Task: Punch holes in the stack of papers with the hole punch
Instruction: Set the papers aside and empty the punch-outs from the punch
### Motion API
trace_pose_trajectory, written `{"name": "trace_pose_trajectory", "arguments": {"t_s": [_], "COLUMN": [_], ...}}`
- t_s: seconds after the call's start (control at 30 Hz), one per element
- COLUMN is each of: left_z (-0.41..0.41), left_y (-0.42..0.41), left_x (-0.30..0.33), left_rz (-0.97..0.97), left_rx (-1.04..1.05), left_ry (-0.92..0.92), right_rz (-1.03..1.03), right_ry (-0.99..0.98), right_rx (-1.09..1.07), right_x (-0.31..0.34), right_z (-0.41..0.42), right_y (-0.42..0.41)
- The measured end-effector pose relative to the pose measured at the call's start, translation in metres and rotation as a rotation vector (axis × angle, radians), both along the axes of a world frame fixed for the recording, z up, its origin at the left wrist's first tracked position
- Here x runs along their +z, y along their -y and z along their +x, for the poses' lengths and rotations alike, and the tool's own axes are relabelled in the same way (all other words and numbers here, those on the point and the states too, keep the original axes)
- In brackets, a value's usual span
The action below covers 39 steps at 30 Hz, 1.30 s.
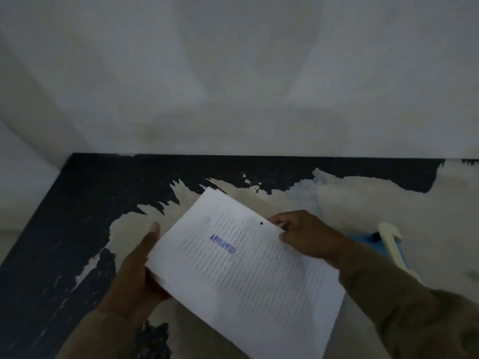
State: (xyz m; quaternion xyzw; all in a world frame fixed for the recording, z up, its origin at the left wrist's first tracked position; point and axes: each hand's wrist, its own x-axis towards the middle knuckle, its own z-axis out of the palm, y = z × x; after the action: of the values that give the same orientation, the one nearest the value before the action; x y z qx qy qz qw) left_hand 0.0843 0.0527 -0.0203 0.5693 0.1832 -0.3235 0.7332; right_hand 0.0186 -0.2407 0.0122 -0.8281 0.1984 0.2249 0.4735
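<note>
Papers [246, 257], a thin, floppy stack with one hole already punched, are held above the worn counter [363, 200]. Left hand [134, 275] supports one edge; right hand [308, 237] fingers pinch the opposite edge. Possibly the hole punch [388, 244] lies beside them.

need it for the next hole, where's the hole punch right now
In the head view the hole punch sits on the table at the right, partly hidden behind the right hand that grips the papers.

Matt white stack of papers [248, 268]; table [51, 229] with rough, peeling black coating; smooth plastic hole punch [388, 242].
</note>
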Motion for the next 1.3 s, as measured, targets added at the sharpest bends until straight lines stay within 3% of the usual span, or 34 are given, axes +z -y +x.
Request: {"name": "trace_pose_trajectory", "arguments": {"t_s": [0.17, 0.3, 0.37, 0.5, 0.53, 0.63, 0.73, 0.9, 1.1, 1.3], "left_z": [0.012, 0.012, 0.01, 0.011, 0.011, 0.01, 0.009, 0.021, 0.033, 0.028], "left_y": [-0.021, -0.023, -0.027, -0.045, -0.05, -0.062, -0.066, -0.065, -0.058, -0.056], "left_x": [0.002, 0.0, -0.003, -0.011, -0.013, -0.018, -0.02, -0.017, -0.009, -0.015], "left_rz": [0.172, 0.293, 0.369, 0.38, 0.361, 0.276, 0.31, 0.552, 0.88, 1.086], "left_rx": [-0.402, -0.407, -0.356, -0.253, -0.235, -0.194, -0.189, -0.189, -0.293, -0.186], "left_ry": [0.011, 0.144, 0.197, 0.212, 0.213, 0.185, 0.157, 0.093, 0.209, 0.314], "right_rz": [-0.106, -0.094, -0.164, -0.376, -0.329, 0.109, 0.289, 0.234, -0.018, -0.222], "right_ry": [0.004, 0.024, 0.126, 0.352, 0.287, 0.036, -0.009, 0.093, 0.153, 0.181], "right_rx": [0.205, 0.214, 0.067, -0.473, -0.592, -0.764, -0.698, -0.668, -0.658, -0.627], "right_x": [-0.006, -0.014, -0.017, -0.026, -0.028, -0.037, -0.039, -0.048, -0.058, -0.061], "right_z": [0.029, 0.037, 0.028, -0.019, -0.031, -0.053, -0.058, -0.047, -0.04, -0.045], "right_y": [-0.004, -0.008, -0.004, -0.015, -0.022, -0.044, -0.063, -0.096, -0.113, -0.116]}}
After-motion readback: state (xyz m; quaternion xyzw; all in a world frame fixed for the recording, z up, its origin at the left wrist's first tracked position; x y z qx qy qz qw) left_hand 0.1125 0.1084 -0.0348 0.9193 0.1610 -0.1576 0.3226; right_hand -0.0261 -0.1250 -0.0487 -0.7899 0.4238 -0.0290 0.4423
